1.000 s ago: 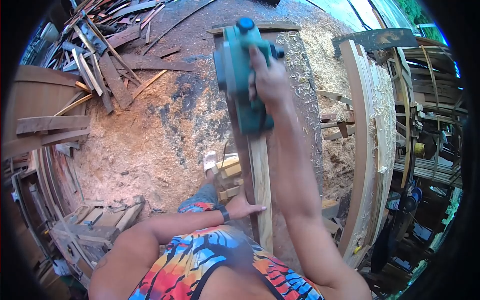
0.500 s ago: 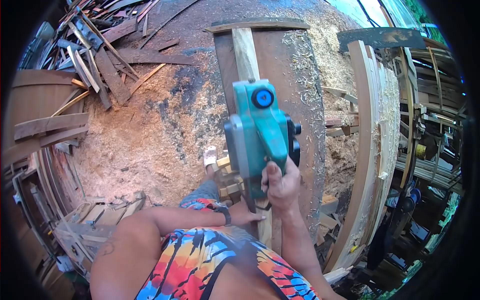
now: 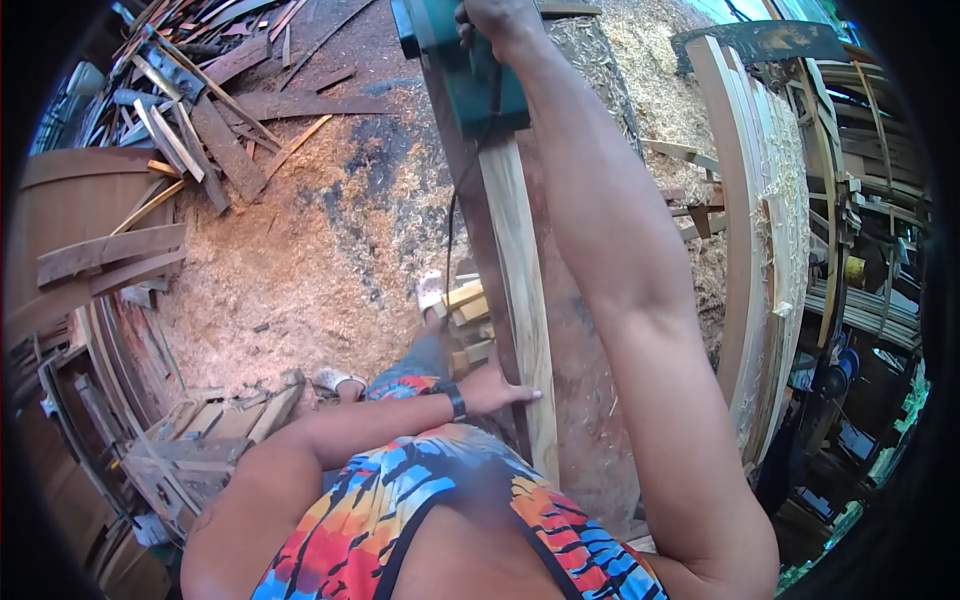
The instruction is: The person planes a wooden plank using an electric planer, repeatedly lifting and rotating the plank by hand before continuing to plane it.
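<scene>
Pale wooden strip (image 3: 520, 290) is lying lengthwise on the broad brown table (image 3: 585, 400), its near end pointing back toward the person. Being so narrow, it could be tipping or skidding sideways if the pressure from above were drifting off its middle. Green power planer (image 3: 490, 105) is sitting over the strip's far stretch; the upper edge of the view is cutting off its front, so whether its base is bearing flat is hard to say. Any tilt there could be gouging one side. The right hand (image 3: 500, 22) is holding the planer at long reach, fingers curling round it, and that stretch could be weakening control. The left hand (image 3: 492, 390) is resting its thumb on the strip's near part, while its fingers are disappearing past the table's side, so their grip cannot be told. That thumb could be meeting the planer if the tool were coming back too far. Black cord (image 3: 450, 235) is hanging beside the strip and could be snagging on the table's edge, jerking the planer off line.
</scene>
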A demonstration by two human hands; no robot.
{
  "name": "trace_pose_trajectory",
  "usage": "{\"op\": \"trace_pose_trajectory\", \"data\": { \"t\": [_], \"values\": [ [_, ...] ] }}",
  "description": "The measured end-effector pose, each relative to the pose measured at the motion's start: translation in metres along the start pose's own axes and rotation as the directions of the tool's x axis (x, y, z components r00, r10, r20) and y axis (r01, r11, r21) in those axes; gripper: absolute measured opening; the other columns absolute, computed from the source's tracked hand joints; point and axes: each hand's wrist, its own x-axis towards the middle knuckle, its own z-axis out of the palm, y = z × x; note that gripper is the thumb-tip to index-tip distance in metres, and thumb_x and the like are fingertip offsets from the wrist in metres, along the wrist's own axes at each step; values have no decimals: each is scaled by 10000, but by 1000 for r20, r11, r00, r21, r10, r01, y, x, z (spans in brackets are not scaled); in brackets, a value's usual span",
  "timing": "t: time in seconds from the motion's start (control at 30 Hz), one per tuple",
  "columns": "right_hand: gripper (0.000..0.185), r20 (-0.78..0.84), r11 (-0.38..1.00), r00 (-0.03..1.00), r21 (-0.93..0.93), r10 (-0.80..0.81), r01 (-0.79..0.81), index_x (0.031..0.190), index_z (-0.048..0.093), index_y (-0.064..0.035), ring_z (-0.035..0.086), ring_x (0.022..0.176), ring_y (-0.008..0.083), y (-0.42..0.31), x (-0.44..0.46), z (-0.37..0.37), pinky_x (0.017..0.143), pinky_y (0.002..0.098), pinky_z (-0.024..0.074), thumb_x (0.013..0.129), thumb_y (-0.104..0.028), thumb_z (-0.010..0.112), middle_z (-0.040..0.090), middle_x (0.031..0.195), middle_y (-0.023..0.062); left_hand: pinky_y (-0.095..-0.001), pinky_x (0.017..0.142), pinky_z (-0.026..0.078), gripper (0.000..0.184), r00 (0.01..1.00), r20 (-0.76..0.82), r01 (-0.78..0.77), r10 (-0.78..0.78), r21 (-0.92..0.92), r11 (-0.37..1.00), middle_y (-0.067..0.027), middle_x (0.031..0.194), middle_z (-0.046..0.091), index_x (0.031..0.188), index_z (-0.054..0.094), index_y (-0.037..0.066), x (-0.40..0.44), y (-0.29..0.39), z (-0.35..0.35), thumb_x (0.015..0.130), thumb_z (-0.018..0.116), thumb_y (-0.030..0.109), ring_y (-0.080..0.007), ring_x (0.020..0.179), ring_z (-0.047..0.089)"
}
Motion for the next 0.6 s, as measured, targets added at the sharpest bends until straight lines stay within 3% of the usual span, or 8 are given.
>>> {"op": "trace_pose_trajectory", "data": {
  "t": [0.1, 0.17, 0.23, 0.3, 0.4, 0.53, 0.57, 0.6],
  "values": [
    [510, 0, 999, 1000, 31, 22, -22, 801, 624, -67, 542, 405, 179, 0, -20, -6, 367, 341, 429, 994, -536, 574, 567, 576, 56, -396, 1207, 313, 1338, 999, -24, 19, -22, -125, 992, -296, 1539, 378, 1532, 3, -112, -8, 12, 0, 743, 839, 572, -338, 1434, 415],
    [483, 9, 991, 1000, 135, 12, -13, 803, 619, -74, 527, 397, 176, 14, -65, -12, 366, 347, 425, 1000, -513, 581, 556, 569, 49, -398, 1207, 314, 1339, 988, 39, 152, -149, -103, 983, -308, 1536, 373, 1531, 7, -115, -13, 20, -2, 743, 835, 582, -351, 1430, 419],
    [583, 44, 998, 999, 58, -21, 18, 845, 591, -49, 535, 446, 118, 18, -129, -27, 414, 288, 417, 972, -617, 579, 562, 606, 24, -397, 1198, 327, 1316, 987, 64, 151, -146, -78, 985, -295, 1536, 376, 1537, 20, -100, -13, 13, 3, 752, 833, 575, -349, 1422, 427],
    [559, 66, 993, 997, 105, 46, -53, 950, 606, -56, 525, 438, 108, 38, -188, -41, 416, 283, 413, 981, -613, 568, 538, 579, -2, -390, 1180, 350, 1271, 999, 49, 20, -18, -50, 999, -259, 1540, 388, 1549, 41, -68, -10, -17, 18, 771, 833, 551, -331, 1411, 438],
    [512, 69, 989, 992, 99, 104, -110, 923, 587, -67, 514, 491, 59, 61, -285, -64, 437, 248, 401, 991, -575, 581, 524, 585, -28, -397, 1198, 322, 1300, 981, 134, 143, -138, -27, 989, -261, 1554, 360, 1555, -6, -56, -9, -18, 22, 772, 833, 558, -340, 1440, 398],
    [678, 65, 978, 982, 96, 177, -183, 1068, 595, 8, 512, 487, 73, 78, -355, -80, 450, 226, 386, 948, -659, 571, 544, 616, 11, -401, 1153, 369, 1097, 968, 244, 90, -65, -92, 992, -206, 1499, 462, 1541, 229, -25, -10, -9, 18, 794, 830, 508, -283, 1370, 474],
    [690, 64, 976, 980, 99, 188, -194, 1075, 595, 14, 515, 492, 73, 79, -357, -81, 453, 225, 389, 940, -663, 581, 547, 620, 15, -400, 1123, 394, 928, 972, 234, 47, -16, -124, 991, -191, 1437, 527, 1487, 399, 6, -4, -26, 25, 818, 804, 506, -270, 1325, 508],
    [703, 60, 974, 978, 103, 198, -203, 1082, 595, 19, 519, 497, 73, 79, -356, -81, 456, 223, 392, 932, -668, 590, 551, 623, 18, -400, 1124, 392, 906, 955, 282, 108, -90, -48, 993, -198, 1423, 534, 1474, 425, 11, -2, -27, 24, 823, 793, 521, -279, 1328, 506]
  ]
}}
